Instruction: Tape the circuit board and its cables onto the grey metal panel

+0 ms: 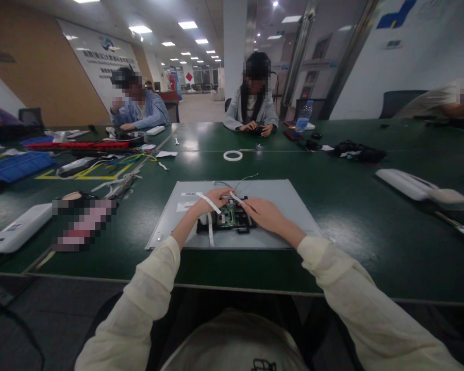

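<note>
In the head view a flat grey metal panel (290,206) lies on the table before me. On its middle sits a black bracket (243,231) with a green circuit board (227,217). My left hand (215,198) reaches over the board's left far side, its fingers bent together near thin cables; what they grip is hidden. A white tape strip (208,202) lies across the back of that hand. My right hand (265,212) pinches another white tape strip (236,197) above the board's far right edge. A third strip (211,232) hangs down over the panel's near side.
A tape roll (232,155) lies beyond the panel. To the left are a white case (19,229), a blue tray (19,167) and tangled cables. A white device (404,184) lies at right. Across the table two people sit, with a water bottle (303,117) beside one.
</note>
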